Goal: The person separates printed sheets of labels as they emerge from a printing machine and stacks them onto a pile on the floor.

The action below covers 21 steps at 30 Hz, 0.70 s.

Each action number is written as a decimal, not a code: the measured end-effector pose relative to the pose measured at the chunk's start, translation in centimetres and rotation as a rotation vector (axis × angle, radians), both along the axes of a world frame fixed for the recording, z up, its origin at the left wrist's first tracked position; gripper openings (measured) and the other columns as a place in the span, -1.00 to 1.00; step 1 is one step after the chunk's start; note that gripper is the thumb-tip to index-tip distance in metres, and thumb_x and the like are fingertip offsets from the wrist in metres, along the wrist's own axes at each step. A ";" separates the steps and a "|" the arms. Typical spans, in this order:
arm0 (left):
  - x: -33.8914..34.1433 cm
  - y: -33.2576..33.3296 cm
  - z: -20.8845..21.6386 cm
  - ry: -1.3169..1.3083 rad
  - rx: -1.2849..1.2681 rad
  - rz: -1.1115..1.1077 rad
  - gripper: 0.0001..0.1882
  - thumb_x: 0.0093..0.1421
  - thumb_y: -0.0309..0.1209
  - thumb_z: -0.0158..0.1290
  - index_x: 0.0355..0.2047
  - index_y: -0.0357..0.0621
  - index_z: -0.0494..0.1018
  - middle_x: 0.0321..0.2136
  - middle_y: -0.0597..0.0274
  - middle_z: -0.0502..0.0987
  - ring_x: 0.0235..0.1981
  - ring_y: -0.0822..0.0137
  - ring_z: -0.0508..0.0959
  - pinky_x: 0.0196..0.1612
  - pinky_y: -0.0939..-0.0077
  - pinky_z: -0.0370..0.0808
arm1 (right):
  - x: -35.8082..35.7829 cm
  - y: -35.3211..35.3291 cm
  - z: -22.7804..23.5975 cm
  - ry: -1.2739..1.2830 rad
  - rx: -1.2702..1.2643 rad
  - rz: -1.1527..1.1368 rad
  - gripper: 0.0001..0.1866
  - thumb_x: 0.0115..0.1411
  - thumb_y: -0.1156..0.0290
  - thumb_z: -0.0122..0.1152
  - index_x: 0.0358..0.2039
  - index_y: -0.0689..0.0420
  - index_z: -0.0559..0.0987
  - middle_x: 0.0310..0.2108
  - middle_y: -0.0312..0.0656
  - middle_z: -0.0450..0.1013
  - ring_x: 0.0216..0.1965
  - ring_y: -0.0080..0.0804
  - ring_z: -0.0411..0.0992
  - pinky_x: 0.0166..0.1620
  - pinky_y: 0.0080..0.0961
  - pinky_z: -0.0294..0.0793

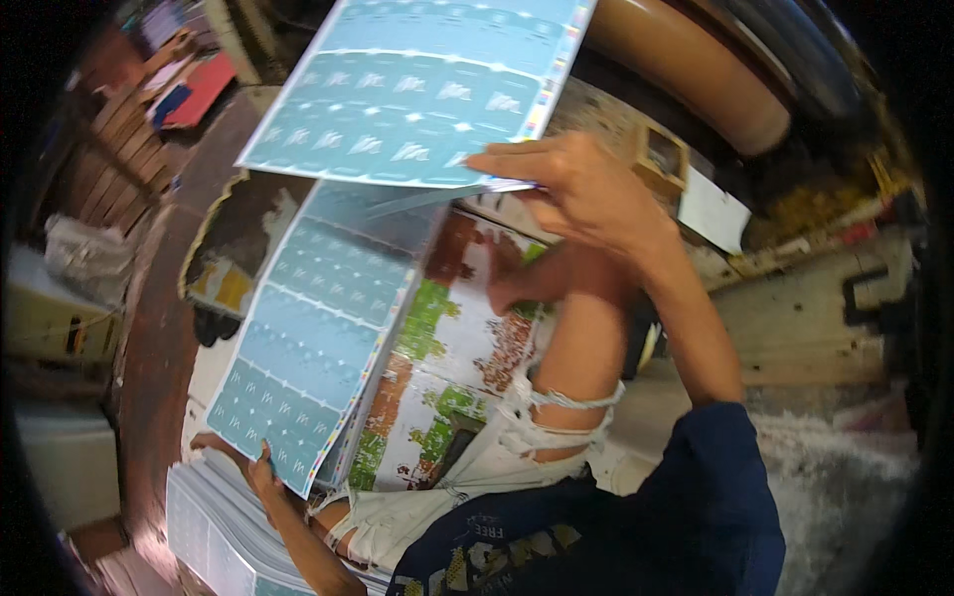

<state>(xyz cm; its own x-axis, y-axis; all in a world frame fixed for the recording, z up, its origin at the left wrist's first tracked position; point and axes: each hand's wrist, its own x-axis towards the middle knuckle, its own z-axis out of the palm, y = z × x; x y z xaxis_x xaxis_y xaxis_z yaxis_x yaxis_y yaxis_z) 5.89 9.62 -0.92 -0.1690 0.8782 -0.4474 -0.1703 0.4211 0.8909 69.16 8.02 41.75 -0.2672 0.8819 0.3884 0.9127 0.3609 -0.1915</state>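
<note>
Though aslant, white-lettered teal sheets (388,109)

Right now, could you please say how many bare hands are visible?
2: the right hand holds the raised sheet; the left hand touches the near edge of the lower sheets.

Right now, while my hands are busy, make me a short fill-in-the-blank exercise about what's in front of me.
1. The right hand pinches a corner of the ____ (upper or lower) of two printed sheets.
2. The left hand touches the lower printed sheet at its ____ (near or far) end.
3. On the upper printed sheet, a multicoloured strip runs along the ____ (left or right) edge.
4. The thick stack of paper sits on your ____ (left or right).

Missing words: upper; near; right; left.
</note>
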 end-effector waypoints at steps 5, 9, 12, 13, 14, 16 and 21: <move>3.8 3.1 4.2 0.410 0.185 -0.060 -0.29 0.16 -0.42 0.17 0.25 -0.32 0.11 0.13 -0.03 0.31 0.06 0.16 0.38 0.12 0.37 0.35 | -1.4 -0.4 0.1 -0.034 0.043 0.104 -0.57 -0.06 0.47 0.14 -0.09 0.11 0.58 -0.32 -0.07 0.55 -0.38 -0.06 0.53 -0.27 -0.20 0.54; 22.8 8.2 21.6 -0.004 0.389 -0.275 -0.22 0.28 -0.13 0.04 0.28 -0.41 0.00 0.21 -0.24 0.18 0.27 0.06 0.20 0.24 0.23 0.27 | -2.2 -1.9 0.5 -0.092 -0.020 0.089 -0.54 -0.05 0.45 0.17 -0.04 0.10 0.52 -0.41 -0.13 0.49 -0.47 -0.07 0.51 -0.40 -0.20 0.51; 34.1 8.5 30.7 -0.964 0.401 -0.518 -0.43 0.36 -0.30 -0.10 0.23 -0.46 0.08 0.17 -0.16 0.27 0.19 0.11 0.34 0.19 0.23 0.36 | -3.2 -2.6 1.4 -0.156 -0.075 0.063 -0.55 -0.02 0.44 0.15 -0.03 0.10 0.51 -0.43 -0.14 0.48 -0.47 -0.08 0.52 -0.42 -0.21 0.51; 36.4 9.1 32.1 -1.114 0.369 -0.585 -0.47 0.37 -0.35 -0.12 0.22 -0.45 0.09 0.15 -0.14 0.30 0.17 0.13 0.36 0.18 0.24 0.38 | -3.1 -2.8 1.4 -0.107 -0.086 0.064 -0.57 -0.07 0.52 0.18 -0.10 0.12 0.56 -0.41 -0.13 0.52 -0.47 -0.09 0.53 -0.42 -0.23 0.52; 38.1 10.0 32.2 -1.065 0.323 -0.421 -0.49 0.35 -0.38 -0.10 0.20 -0.46 0.12 0.14 -0.14 0.31 0.14 0.16 0.39 0.17 0.22 0.40 | -2.2 -3.4 1.3 -0.112 -0.091 0.050 -0.57 -0.07 0.52 0.18 -0.10 0.12 0.56 -0.41 -0.13 0.52 -0.47 -0.09 0.53 -0.42 -0.23 0.52; 38.5 10.3 32.8 -1.006 0.303 -0.235 -0.50 0.34 -0.40 -0.07 0.19 -0.47 0.14 0.13 -0.14 0.33 0.12 0.19 0.41 0.16 0.21 0.42 | 0.6 -5.2 0.1 0.302 0.057 -0.090 -0.67 -0.04 0.54 0.25 -0.18 0.18 0.60 -0.41 -0.19 0.55 -0.51 -0.32 0.51 -0.43 -0.40 0.48; 37.9 8.7 32.2 -0.545 0.315 -0.288 -0.53 0.28 -0.53 0.00 0.16 -0.43 0.18 0.08 -0.03 0.38 0.04 0.27 0.46 0.09 0.33 0.48 | 12.0 -16.4 -8.9 0.634 0.109 -1.123 -0.61 0.00 0.29 0.47 -0.28 0.32 0.57 -0.58 -0.40 0.40 -0.55 -0.68 0.31 -0.46 -0.64 0.33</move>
<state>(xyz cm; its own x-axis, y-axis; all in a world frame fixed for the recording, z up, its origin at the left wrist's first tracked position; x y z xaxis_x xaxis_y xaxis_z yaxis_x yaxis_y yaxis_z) 43.83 18.36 31.33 0.2670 0.9564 -0.1183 -0.5487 0.2518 0.7972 81.16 -8.36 32.87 0.8506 0.4585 0.2573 0.4858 -0.4981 -0.7183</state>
